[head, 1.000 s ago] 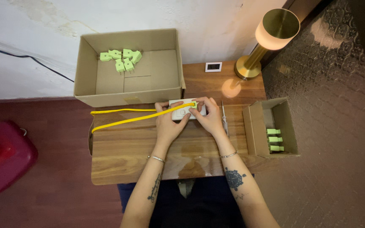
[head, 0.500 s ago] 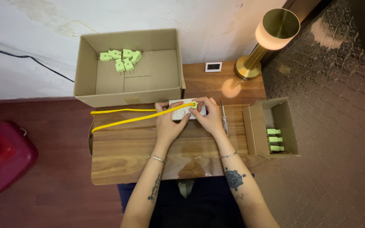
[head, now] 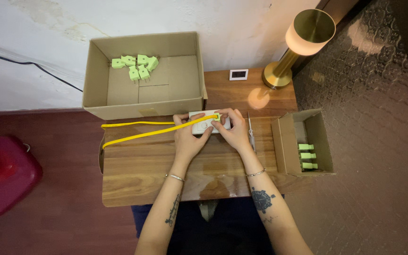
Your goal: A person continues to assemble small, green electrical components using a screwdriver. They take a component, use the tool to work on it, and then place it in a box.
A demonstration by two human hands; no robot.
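Observation:
A white socket block (head: 205, 123) lies on the wooden table (head: 138, 165), just in front of a large cardboard box (head: 142, 105). My left hand (head: 187, 140) grips the block's left end. My right hand (head: 232, 130) presses a small green plug (head: 216, 116) onto the block's top right corner. A yellow cable (head: 138, 134) runs from that plug leftward across the table and loops back at the left edge. The large box holds several loose green plugs (head: 135, 65).
A small cardboard box (head: 284, 146) on the right holds three green plugs (head: 306, 156). A thin screwdriver (head: 251, 134) lies beside my right hand. A brass lamp (head: 303, 42) and a small white display (head: 238, 74) stand at the back. A red container (head: 3, 172) sits on the floor, left.

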